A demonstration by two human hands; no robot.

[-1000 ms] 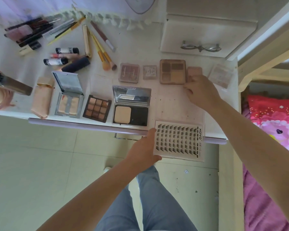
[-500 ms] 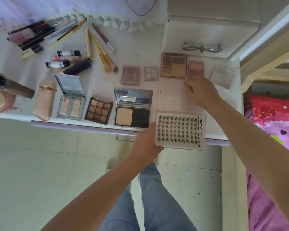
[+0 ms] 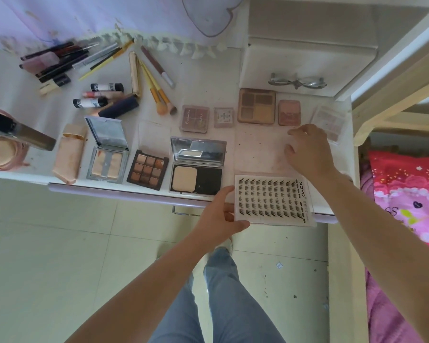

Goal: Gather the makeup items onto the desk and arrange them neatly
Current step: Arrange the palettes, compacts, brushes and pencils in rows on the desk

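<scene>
Since the earlier frames, the right hand [image 3: 310, 151] has drawn back from the pink blush compact [image 3: 289, 113], its fingers now loosely curled and grasping nothing, just nearer than the compact. That compact sits aligned right of the brown eyeshadow palette [image 3: 257, 105], so that placement looks finished. Nearer than the palette, the left hand [image 3: 217, 219] pinches the false-lash card [image 3: 273, 200], overhanging the surface [image 3: 208, 78] edge.

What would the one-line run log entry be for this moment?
left hand: grips lash card at desk front edge | right hand: hovers near blush compact, holds nothing | palettes: rowed
</scene>
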